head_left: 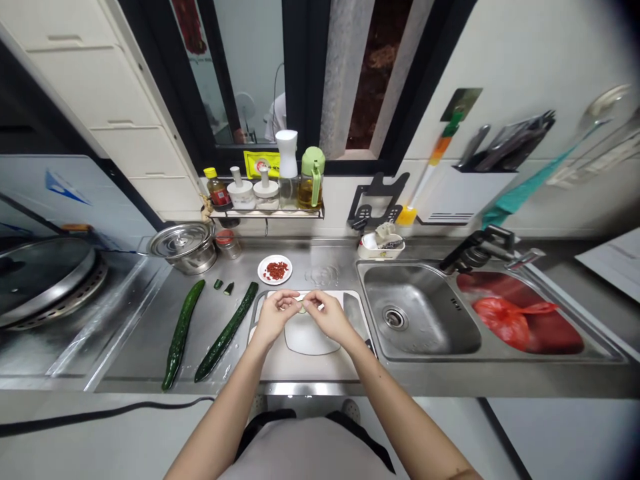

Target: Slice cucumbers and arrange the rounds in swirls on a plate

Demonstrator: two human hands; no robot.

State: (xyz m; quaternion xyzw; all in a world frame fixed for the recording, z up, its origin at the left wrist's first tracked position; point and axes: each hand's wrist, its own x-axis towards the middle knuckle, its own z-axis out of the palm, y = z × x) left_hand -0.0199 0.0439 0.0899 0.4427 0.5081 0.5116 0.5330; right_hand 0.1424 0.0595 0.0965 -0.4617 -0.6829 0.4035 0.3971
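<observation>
Above the cutting board (270, 363), my left hand (278, 312) and my right hand (324, 311) meet fingertip to fingertip. Between them they pinch a small pale piece (303, 307) that looks like a garlic clove; the fingers partly hide it. Two whole cucumbers, one (183, 335) farther left and another (227, 332) beside the board, lie on the steel counter. Two small cut cucumber ends (229, 289) rest behind them. A white plate (262, 272) with chopped red pieces (276, 269) stands just behind the board.
To the right is a steel sink (425, 327) with a black faucet (475, 250); a red bag (505, 323) lies in its second basin. A lidded pot (193, 257) and a jar (228, 245) stand back left. Above hangs a condiment rack (270, 214). A covered pan (45, 280) sits far left.
</observation>
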